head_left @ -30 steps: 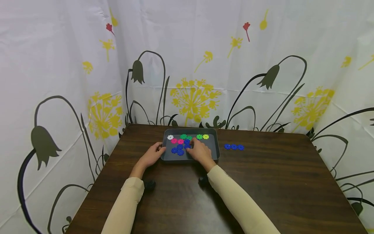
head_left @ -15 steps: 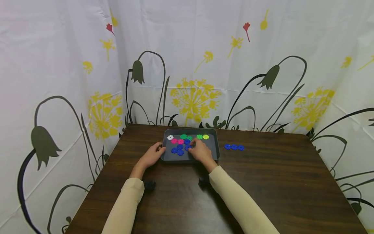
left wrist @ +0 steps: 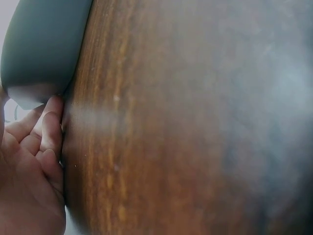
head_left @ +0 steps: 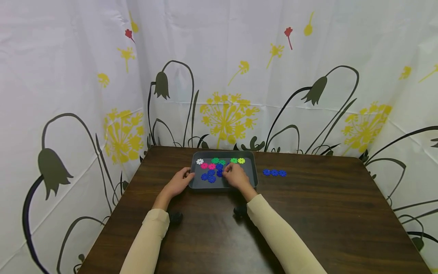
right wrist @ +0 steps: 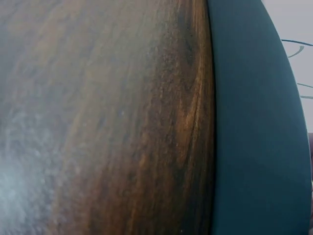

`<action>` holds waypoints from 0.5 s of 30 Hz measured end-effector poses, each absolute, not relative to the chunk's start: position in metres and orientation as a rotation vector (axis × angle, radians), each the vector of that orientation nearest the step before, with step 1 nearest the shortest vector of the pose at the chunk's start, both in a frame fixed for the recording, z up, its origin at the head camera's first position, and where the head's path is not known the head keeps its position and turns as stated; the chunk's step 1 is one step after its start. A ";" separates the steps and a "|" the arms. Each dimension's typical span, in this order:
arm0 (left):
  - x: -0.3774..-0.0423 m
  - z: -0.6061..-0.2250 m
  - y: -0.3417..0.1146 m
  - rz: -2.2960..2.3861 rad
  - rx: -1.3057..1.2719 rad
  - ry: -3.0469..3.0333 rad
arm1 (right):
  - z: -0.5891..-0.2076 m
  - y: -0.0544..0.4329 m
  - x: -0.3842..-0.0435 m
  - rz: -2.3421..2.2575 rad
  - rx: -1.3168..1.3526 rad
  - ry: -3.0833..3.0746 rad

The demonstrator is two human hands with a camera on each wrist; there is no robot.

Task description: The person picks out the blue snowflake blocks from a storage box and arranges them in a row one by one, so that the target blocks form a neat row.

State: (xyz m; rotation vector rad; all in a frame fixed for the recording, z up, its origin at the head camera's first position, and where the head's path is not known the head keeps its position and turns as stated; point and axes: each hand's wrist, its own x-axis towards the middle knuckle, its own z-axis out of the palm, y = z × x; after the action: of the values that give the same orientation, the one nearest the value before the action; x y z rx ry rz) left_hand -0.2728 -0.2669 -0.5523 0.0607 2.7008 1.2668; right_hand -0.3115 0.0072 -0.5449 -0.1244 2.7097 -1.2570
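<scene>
In the head view a dark grey tray [head_left: 253,167] holds several flat, notched plastic discs. My left hand [head_left: 178,182] holds the tray's left side, thumb at the rim. The left wrist view shows its fingers [left wrist: 51,129] curled low against the tray's outer wall [left wrist: 44,49]. My right hand [head_left: 237,177] is inside the tray at the right of the blue discs [head_left: 211,179], thumb and fingertips pinched together. A bit of a blue disc shows at those fingertips, mostly hidden by the hand. The right wrist view shows only the tray's outer wall [right wrist: 259,122] and table.
A white disc [head_left: 200,161], pink discs [head_left: 211,166], green discs [head_left: 215,160] and a yellow disc [head_left: 241,161] lie along the tray's far part. Right of the tray, a row of three blue discs [head_left: 274,172] lies on the brown wooden table [head_left: 325,205]. A patterned curtain [head_left: 239,45] hangs behind.
My right hand has shifted slightly right, away from the blue discs, and a bit of blue now shows at its fingertips. The left hand stays at the tray's side.
</scene>
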 end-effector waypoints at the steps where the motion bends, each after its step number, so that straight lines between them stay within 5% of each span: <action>1: -0.273 -0.552 -0.267 1.268 0.058 2.703 | -0.545 0.008 -0.312 -1.274 -0.137 2.706; 15: -0.274 -0.551 -0.270 1.250 0.066 2.702 | -0.536 0.033 -0.315 -1.543 -0.349 2.522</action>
State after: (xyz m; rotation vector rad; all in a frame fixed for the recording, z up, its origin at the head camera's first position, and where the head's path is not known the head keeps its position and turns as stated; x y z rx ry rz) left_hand -0.2742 -0.2696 -0.5513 0.0657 2.7016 1.2500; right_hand -0.3151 0.0330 -0.5361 -0.3491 2.5217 -1.5429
